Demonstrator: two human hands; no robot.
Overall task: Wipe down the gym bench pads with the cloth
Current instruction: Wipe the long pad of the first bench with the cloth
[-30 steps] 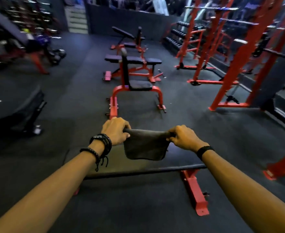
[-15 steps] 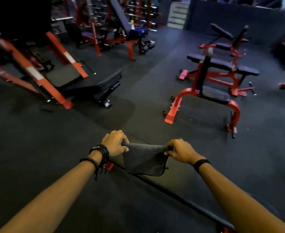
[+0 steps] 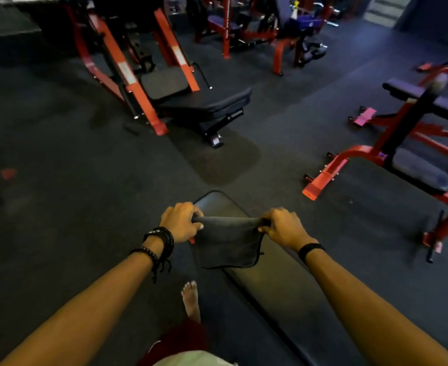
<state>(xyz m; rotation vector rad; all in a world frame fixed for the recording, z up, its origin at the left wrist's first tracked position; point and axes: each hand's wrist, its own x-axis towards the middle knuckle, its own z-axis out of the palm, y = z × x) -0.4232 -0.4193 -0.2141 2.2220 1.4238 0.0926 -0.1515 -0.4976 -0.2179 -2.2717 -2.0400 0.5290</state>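
Dark grey cloth [image 3: 228, 247] hangs stretched between both hands, held above the near bench pad [image 3: 275, 286], its lower edge loose and drooping; whether it touches the pad cannot be told. Left hand [image 3: 181, 222] has its grip closed on the cloth's upper left corner, fingers curled over the edge, thumb underneath. Right hand [image 3: 283, 227] has its grip closed on the upper right corner in the same way. Top edge of the cloth runs taut and roughly level between the two fists. The bench pad is long, black and slightly glossy, running from the lower right of the view up to a rounded end just beyond the hands. Left wrist carries several dark bracelets [image 3: 159, 243] with hanging cords; right wrist carries a black band [image 3: 310, 250]. A bare foot [image 3: 191, 299] stands on the dark rubber floor [image 3: 72, 207], just left of the pad. Farther off, ahead, a black adjustable bench [image 3: 207, 104] sits against a red-orange rack frame [image 3: 130, 75]. To the right, well apart, a red-framed utility bench [image 3: 402, 165] with an upright back pad. More red machines [image 3: 244, 27] line the far background, blurred.
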